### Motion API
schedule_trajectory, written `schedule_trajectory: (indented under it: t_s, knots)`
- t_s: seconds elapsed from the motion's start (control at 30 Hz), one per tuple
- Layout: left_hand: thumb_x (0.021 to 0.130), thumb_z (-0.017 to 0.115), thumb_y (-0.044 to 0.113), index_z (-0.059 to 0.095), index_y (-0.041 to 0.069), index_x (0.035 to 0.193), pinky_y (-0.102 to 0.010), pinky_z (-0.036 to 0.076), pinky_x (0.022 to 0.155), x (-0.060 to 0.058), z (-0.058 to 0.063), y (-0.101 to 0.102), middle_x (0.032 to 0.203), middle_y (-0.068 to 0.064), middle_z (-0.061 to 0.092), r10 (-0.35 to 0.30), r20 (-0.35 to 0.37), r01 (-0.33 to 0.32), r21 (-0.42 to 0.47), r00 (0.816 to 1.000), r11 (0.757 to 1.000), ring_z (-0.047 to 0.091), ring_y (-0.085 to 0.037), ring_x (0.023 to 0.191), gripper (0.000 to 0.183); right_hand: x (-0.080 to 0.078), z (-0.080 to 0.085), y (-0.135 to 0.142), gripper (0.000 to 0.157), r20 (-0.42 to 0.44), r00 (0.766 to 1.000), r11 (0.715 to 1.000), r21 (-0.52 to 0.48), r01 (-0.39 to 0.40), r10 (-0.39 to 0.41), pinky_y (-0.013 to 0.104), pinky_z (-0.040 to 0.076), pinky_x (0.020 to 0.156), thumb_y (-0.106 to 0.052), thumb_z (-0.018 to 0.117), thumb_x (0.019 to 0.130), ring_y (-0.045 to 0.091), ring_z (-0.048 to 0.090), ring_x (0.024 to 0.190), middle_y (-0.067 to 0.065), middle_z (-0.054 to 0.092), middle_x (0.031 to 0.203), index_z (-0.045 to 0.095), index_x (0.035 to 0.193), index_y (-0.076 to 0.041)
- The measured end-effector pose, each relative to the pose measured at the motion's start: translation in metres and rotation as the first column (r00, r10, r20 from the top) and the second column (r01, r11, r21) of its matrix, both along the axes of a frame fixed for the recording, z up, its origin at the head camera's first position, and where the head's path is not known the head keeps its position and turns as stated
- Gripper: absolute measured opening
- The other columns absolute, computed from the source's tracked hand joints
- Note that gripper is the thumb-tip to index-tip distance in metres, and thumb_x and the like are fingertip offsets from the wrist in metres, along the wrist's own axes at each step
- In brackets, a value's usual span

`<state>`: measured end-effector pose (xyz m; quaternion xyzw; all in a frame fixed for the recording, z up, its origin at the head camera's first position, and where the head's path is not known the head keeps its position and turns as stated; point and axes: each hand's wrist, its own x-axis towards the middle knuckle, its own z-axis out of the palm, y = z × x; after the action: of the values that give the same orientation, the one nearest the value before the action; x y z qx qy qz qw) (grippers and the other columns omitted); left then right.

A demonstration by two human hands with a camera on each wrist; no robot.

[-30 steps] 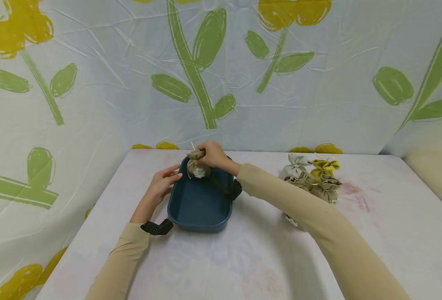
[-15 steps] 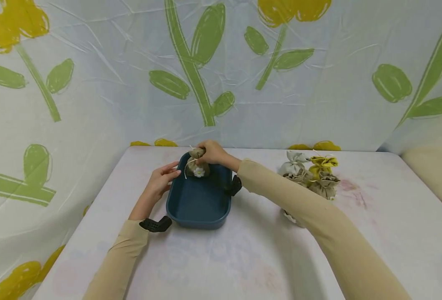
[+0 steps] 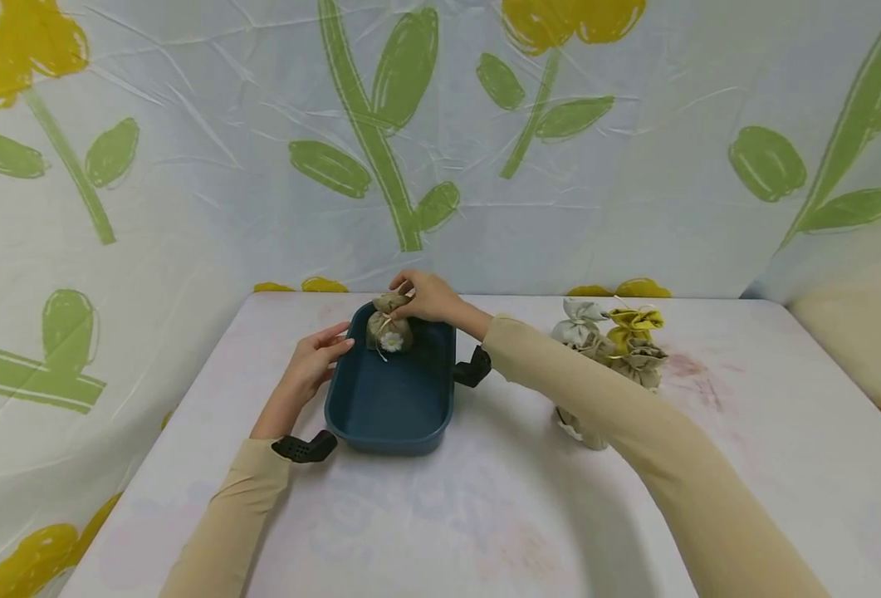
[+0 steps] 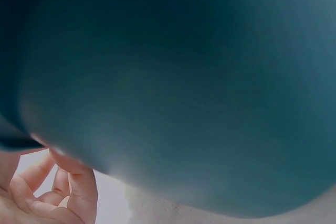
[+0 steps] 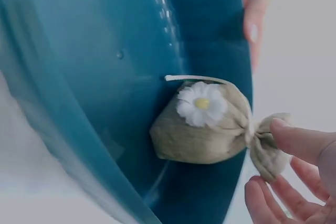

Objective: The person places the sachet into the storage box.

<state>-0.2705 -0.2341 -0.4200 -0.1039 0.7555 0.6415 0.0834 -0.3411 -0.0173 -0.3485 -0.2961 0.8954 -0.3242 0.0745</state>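
A beige cloth pouch [image 5: 194, 140] with a white daisy and a thin drawstring stands inside the blue plastic bin [image 3: 391, 407], in its far left corner. My right hand [image 3: 436, 299] is at the pouch's gathered top. In the right wrist view its thumb [image 5: 294, 137] touches the ruffled cloth and the other fingers are spread loosely behind it. Against the bin's left wall rests my left hand [image 3: 309, 365], its fingertips touching the outside near the rim. The bin's blue wall [image 4: 173, 103] fills most of the left wrist view.
Right of the bin, partly behind my right sleeve [image 3: 619, 415], stand several more pouches: a white one [image 3: 578, 322], a yellow one [image 3: 632, 328] and a beige one [image 3: 640, 363]. The white table [image 3: 425, 531] meets a flower-printed cloth [image 3: 545, 232] at the back.
The pouch has settled upright in the bin's corner. My right hand's fingers have loosened and spread from its top. The left hand has stayed at the bin.
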Motion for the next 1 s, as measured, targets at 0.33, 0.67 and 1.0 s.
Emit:
schedule_trajectory:
  t_s: [0.33,0.67,1.0]
  knots:
    - [0.098,0.055,0.022,0.041,0.019,0.147,-0.045,0.038,0.103,0.003,0.001,0.001,0.145,-0.015,0.041,0.011,0.000,-0.011,0.003,1.000,1.000,0.046,-0.029,0.128,0.051,0.013,0.025,0.021,0.047,-0.043,0.999,1.000,0.003,-0.003,0.004,0.039,0.048,0.095,-0.018,0.072,0.087,0.034,0.059,0.115,0.020,0.056,0.131,0.055,0.128,-0.003]
    - [0.098,0.055,0.022,0.041,0.019,0.147,-0.047,0.037,0.105,0.005,0.005,0.007,0.146,-0.015,0.040,0.018,-0.003,-0.018,-0.010,1.000,1.000,0.044,-0.030,0.129,0.051,0.025,0.048,0.053,0.047,-0.082,0.997,1.000,0.007,0.010,-0.009,0.040,0.047,0.096,-0.020,0.072,0.086,0.033,0.058,0.116,0.017,0.058,0.130,0.056,0.128,-0.005]
    - [0.098,0.055,0.022,0.041,0.018,0.147,-0.049,0.037,0.106,0.005,0.001,0.003,0.145,-0.015,0.042,0.020,-0.016,-0.020,-0.041,1.000,0.999,0.046,-0.029,0.126,0.051,0.040,0.069,0.092,0.046,-0.086,0.996,0.999,-0.039,-0.020,0.016,0.042,0.048,0.096,-0.017,0.073,0.086,0.035,0.056,0.117,0.018,0.056,0.131,0.056,0.127,-0.004]
